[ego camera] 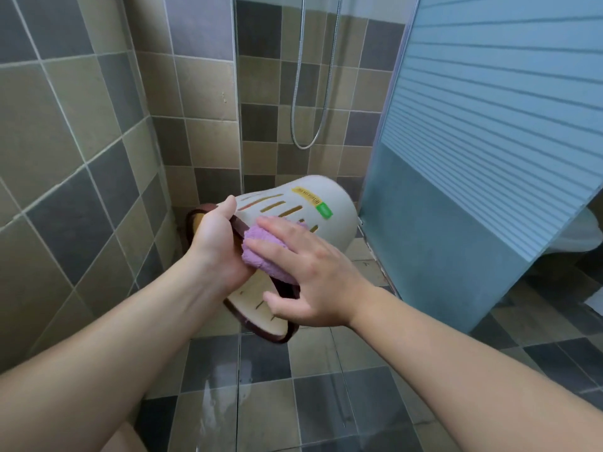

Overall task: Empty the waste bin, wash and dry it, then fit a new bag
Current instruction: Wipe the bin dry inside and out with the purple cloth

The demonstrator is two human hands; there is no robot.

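Note:
A cream plastic waste bin (321,208) with slotted sides and a dark brown rim is held in the air on its side, base pointing away from me, with yellow and green stickers on its wall. My left hand (213,243) grips the brown rim at the bin's mouth. My right hand (308,272) presses a folded purple cloth (261,252) against the bin's outer wall near the rim, fingers spread over the cloth. No bag is visible in the bin.
A tiled wall stands close on the left. A glass shower partition (239,132) and a shower hose (313,102) are ahead. A frosted striped sliding door (489,141) stands at right, with a white toilet (580,233) behind it. The tiled floor (254,386) below looks wet.

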